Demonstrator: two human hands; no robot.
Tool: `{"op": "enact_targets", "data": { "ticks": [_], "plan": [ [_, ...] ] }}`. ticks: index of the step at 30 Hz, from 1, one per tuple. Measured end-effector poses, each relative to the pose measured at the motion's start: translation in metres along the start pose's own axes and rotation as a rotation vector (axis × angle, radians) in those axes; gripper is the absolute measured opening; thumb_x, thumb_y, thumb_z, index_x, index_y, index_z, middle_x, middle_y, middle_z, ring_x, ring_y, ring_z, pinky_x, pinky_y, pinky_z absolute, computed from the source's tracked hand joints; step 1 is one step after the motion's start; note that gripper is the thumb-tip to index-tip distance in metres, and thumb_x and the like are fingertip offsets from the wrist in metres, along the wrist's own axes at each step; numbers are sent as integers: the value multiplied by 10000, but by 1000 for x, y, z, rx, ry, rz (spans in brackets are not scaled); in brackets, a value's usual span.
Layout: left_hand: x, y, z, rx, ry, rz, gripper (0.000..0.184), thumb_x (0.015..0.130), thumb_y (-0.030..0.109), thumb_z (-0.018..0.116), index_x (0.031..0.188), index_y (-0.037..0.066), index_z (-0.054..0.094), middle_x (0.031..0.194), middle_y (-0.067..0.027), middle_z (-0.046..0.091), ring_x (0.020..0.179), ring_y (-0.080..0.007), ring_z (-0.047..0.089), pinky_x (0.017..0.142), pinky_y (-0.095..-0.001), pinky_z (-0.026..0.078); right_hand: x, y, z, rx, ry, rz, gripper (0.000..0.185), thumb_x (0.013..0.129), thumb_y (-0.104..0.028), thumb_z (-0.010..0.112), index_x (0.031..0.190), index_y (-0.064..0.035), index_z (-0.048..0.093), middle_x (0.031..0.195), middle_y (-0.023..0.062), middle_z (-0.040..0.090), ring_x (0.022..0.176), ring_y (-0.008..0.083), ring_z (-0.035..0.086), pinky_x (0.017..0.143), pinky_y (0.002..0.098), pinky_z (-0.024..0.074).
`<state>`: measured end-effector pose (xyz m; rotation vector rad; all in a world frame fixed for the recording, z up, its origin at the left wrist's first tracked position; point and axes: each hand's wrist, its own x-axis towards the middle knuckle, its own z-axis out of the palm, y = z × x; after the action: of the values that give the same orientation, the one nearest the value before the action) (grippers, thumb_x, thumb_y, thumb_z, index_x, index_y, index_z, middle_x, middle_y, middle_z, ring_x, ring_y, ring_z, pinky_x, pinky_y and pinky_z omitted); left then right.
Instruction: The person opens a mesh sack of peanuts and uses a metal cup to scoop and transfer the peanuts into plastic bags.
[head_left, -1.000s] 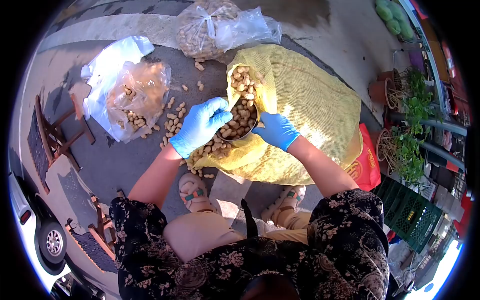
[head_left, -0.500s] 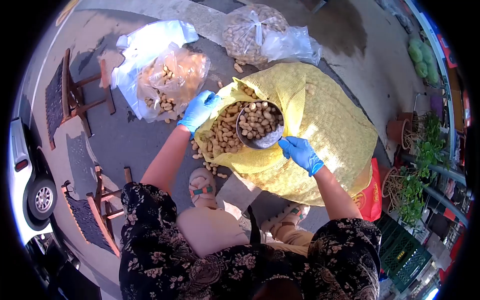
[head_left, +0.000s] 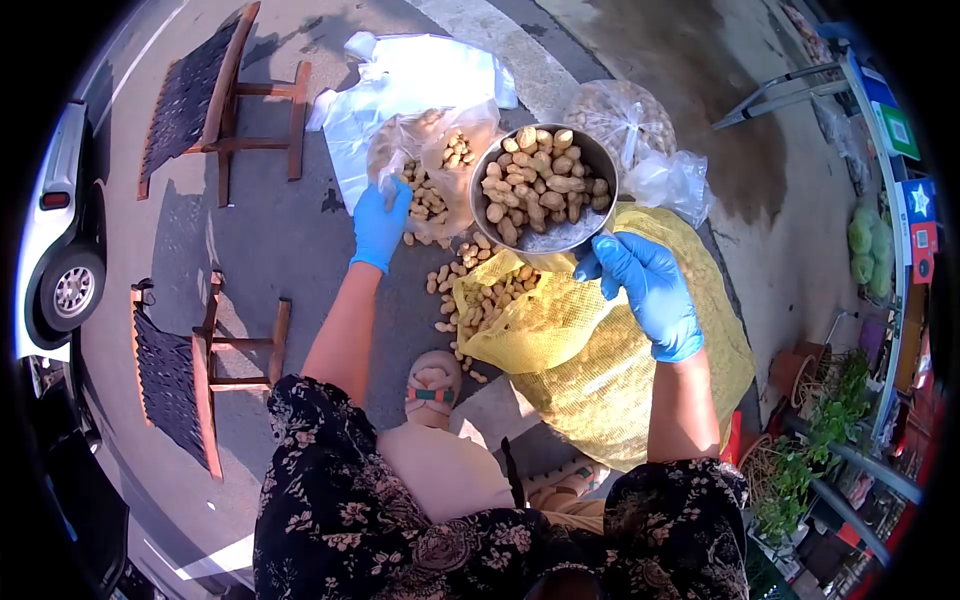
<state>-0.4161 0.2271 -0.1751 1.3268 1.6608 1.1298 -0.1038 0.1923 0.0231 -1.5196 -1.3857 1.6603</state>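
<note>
Bags and stools around the mesh sack (head_left: 640, 390)

Just beyond the sack lies a tied peanut bag (head_left: 607, 108); beyond and left, a second peanut bag (head_left: 432, 158), the left hand (head_left: 380, 225) at its near edge. Left lie loose peanuts (head_left: 447, 275); farther left, folding stools (head_left: 172, 380). Right: potted plants (head_left: 825, 425). The saucepan (head_left: 599, 160), in the right hand (head_left: 650, 288), holds peanuts.

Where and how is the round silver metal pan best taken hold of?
Probably take the round silver metal pan at its near-right edge, where the blue-gloved right grip holds it, approaching from that side. Its mouth is open and loose tan peanuts lie inside, so keep it level. Any handle there is hidden.
</note>
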Motion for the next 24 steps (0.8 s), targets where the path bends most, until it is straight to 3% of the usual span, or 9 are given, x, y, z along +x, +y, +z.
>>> {"op": "enact_targets", "data": {
  "ticks": [1, 2, 6, 11, 13, 15, 17, 21, 24],
  "plan": [
    [9, 12, -15, -538, -31, -168, 221, 825, 227, 627, 890, 17, 604, 944, -114, 644, 775, -140, 544, 750, -300, 447, 10, -2, 6, 8, -37, 30, 263, 908, -246, 545, 896, -3, 644, 733, 38, 632, 620, 72, 498, 594, 214, 407],
    [13, 40, -24, -628, 33, -122, 166, 856, 200, 579, 878, 38, 607, 691, -17, 614, 555, -47, 454, 568, -215, 412, 18, -2, 12, 25, -67, 47, 262, 905, -246, 557, 931, 0, 644, 724, 35, 628, 611, 68, 503, 588, 209, 416],
    [25, 75, -58, -603, 67, -270, 255, 855, 131, 488, 1040, 12, 616, 573, 70, 383, 473, -25, 297, 434, -182, 218, 50, 9, 55, 154, -126, 56, 301, 906, -289, 526, 802, -23, 622, 689, 33, 613, 608, 85, 480, 590, 228, 383],
    [21, 95, -64, -537, -39, -293, 132, 834, 134, 521, 892, 46, 598, 582, 50, 443, 466, -29, 322, 428, -187, 236, 123, 43, 108, 261, 34, 79, 293, 866, -267, 558, 704, -25, 589, 644, 71, 586, 566, 162, 481, 584, 275, 391],
    [22, 93, -68, -597, -79, -304, 87, 830, 130, 534, 814, 63, 586, 586, 42, 457, 469, -31, 334, 427, -192, 240, 154, 65, 105, -563, 291, -472, 257, 800, -216, 596, 639, -16, 590, 632, 122, 589, 574, 260, 549, 613, 345, 428],
    [24, 93, -72, -692, -115, -311, 74, 828, 121, 536, 806, 62, 575, 586, 41, 449, 469, -32, 331, 427, -195, 232, 173, 72, 94, -804, 439, -618, 250, 757, -183, 582, 560, -34, 545, 619, 153, 553, 605, 331, 543, 624, 406, 417],
    [26, 87, -70, -763, -171, -285, 59, 824, 111, 542, 805, 62, 568, 582, 44, 434, 469, -34, 327, 427, -198, 229, 185, 77, 89, -1047, 534, -667, 207, 728, -186, 580, 549, -82, 578, 588, 99, 533, 564, 301, 509, 588, 429, 376],
    [30, 87, -64, -847, -176, -313, 43, 818, 96, 553, 831, 60, 572, 578, 51, 413, 469, -34, 319, 427, -199, 228, 176, 63, 107, -1377, 320, -663, 159, 696, -184, 582, 565, -98, 610, 620, 80, 534, 689, 310, 499, 586, 404, 355],
    [26, 96, -63, -822, -89, -388, 56, 812, 93, 559, 851, 58, 582, 583, 52, 418, 468, -33, 317, 427, -196, 232, 178, 59, 107, -1374, 400, -588, 128, 685, -171, 579, 582, -117, 635, 651, 80, 575, 668, 275, 502, 577, 388, 343]
  ]
}}
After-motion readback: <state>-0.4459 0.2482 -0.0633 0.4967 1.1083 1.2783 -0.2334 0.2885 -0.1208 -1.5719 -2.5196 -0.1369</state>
